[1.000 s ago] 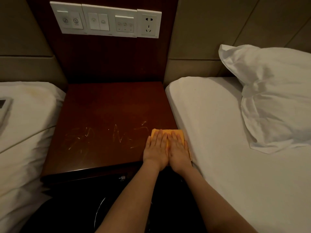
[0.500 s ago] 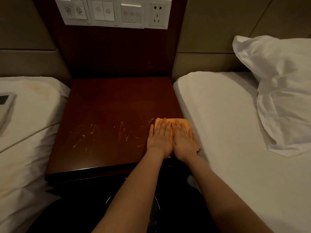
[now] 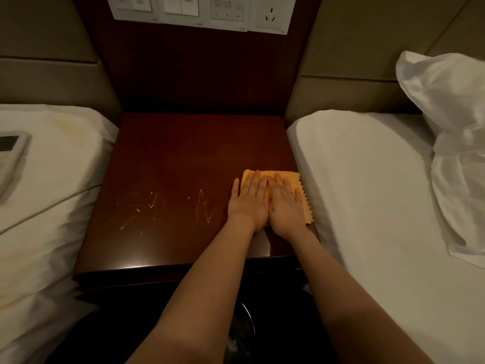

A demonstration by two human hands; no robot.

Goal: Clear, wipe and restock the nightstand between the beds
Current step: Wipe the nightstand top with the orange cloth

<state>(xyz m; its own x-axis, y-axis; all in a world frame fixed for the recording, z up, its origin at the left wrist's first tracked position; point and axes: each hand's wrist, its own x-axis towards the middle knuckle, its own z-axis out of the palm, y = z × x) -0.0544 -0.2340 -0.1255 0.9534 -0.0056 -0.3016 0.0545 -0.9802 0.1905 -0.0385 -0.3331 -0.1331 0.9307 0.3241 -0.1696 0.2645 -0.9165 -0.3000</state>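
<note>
Wiping step rn: both palms flat, left hand (image 3: 248,199) & right hand (image 3: 286,203) pressing an orange cloth (image 3: 301,185) on the nightstand (image 3: 183,153) top, right edge by the bed. Smears (image 3: 162,208) sit left, so next pass prob needs a sweep that way.

The scene is seen from a single head-worn wide-angle view, aimed forward and steeply down. The nightstand (image 3: 183,164) is framed centrally and close, its front edge lying low in the frame. The left bed (image 3: 44,206) and right bed (image 3: 380,206) are cut by the side borders. The switch panel (image 3: 202,11) is clipped at the top. No second view is given, so no overlap is shared.
</note>
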